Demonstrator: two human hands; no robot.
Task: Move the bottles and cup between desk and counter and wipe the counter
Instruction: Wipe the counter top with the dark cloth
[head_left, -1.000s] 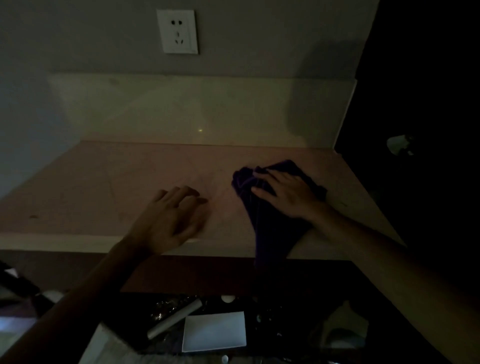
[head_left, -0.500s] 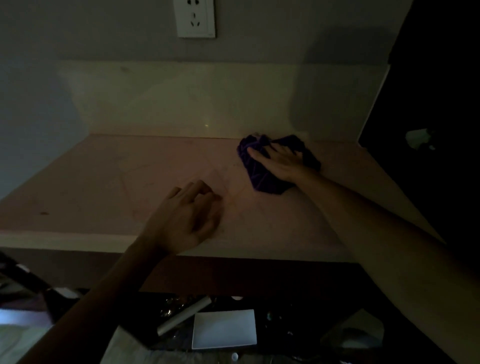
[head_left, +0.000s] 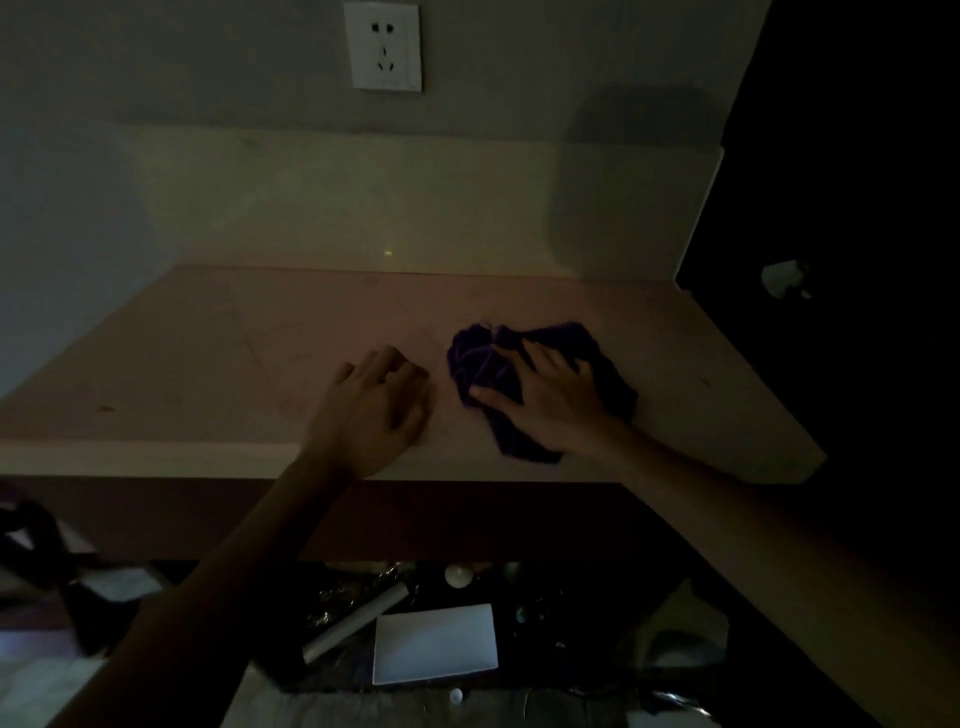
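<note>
The room is dim. A crumpled dark purple cloth (head_left: 480, 358) lies on the pale counter (head_left: 218, 353), right of centre. My right hand (head_left: 550, 400) presses flat on the cloth with fingers spread, covering its middle. My left hand (head_left: 371, 410) rests on the bare counter just left of the cloth, near the front edge, fingers loosely curled and holding nothing. No bottle or cup shows on the counter.
A white wall socket (head_left: 383, 45) sits above the backsplash. Under the counter's front edge lie a white rectangular tray (head_left: 434, 644), a pale tube (head_left: 358, 621) and small dark clutter. A dark panel (head_left: 857, 208) bounds the counter on the right.
My right hand has drawn the cloth back from the counter's rear toward the front edge, after pushing it away earlier. My left hand stays in much the same place.
</note>
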